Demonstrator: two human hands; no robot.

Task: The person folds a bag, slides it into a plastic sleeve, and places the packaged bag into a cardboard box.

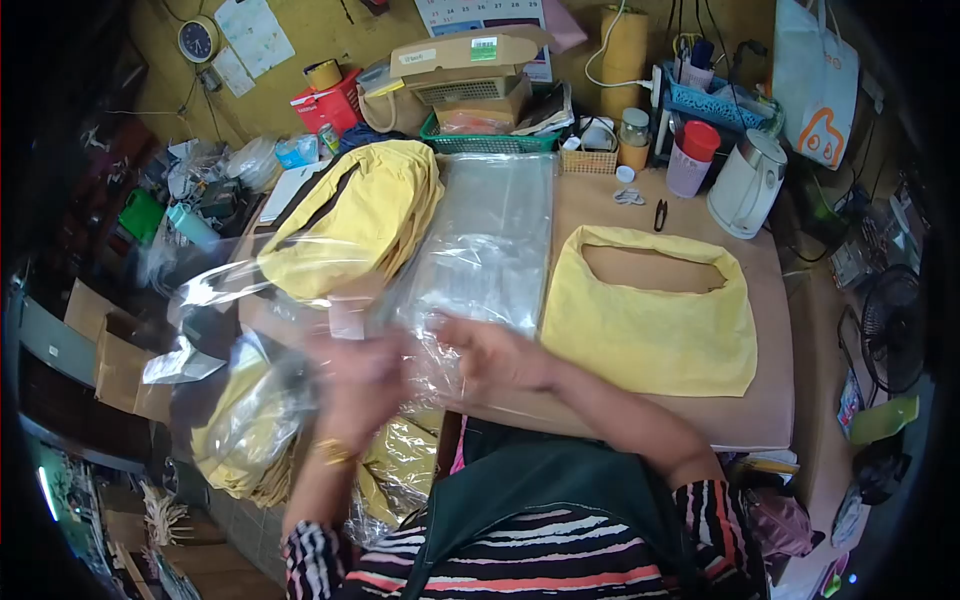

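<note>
A clear plastic bag (250,270), smeared by motion, spreads out to the left over the table's front left edge. My left hand (362,375) is closed on its crumpled part, the fingers blurred. My right hand (492,355) is beside it with fingers curled against the crumpled plastic; the fingertips are not sharp. Beneath and beyond my hands lies a stack of flat clear plastic bags (490,210). To the right a yellow cloth shoulder bag (650,335) lies flat, its handle opening toward the back.
A pile of yellow cloth bags (370,200) lies at the back left. More yellow bags, some in plastic, are low at the front left. Small black thread snips (660,215), a white kettle (748,185), a red-lidded cup (692,160) and a green basket (490,143) line the back.
</note>
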